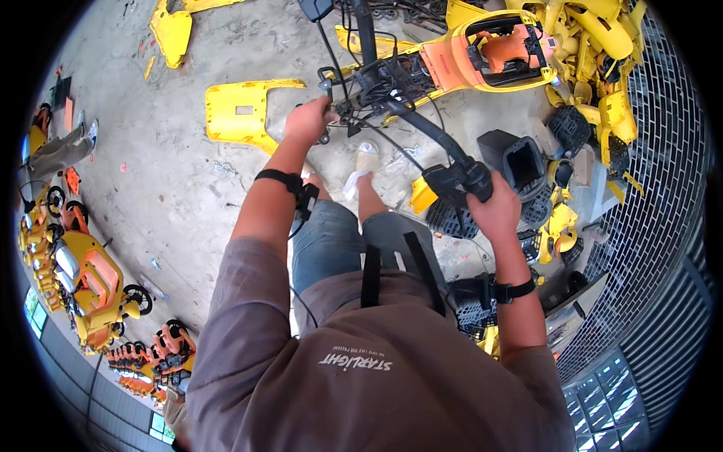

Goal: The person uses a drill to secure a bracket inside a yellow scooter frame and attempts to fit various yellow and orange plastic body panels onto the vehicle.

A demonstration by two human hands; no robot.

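Two hands, one black handlebar (422,120); the right hand (493,207) is wrapped tight round the near grip, and the left hand (307,120) is closed on the far end (wires dangle there); the bar is bent and dark; past it lies one flat yellow panel (241,111) on open grey floor (151,173); yellow parts (595,45) crowd the right edge.

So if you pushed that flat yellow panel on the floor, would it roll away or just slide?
The yellow panel would probably slide, not roll: it lies flat on the concrete floor with no rounded underside showing. It looks like thin moulded plastic with a cut-out, so likely light for its size and a bit bendy. The dusty floor might let it skid easily.
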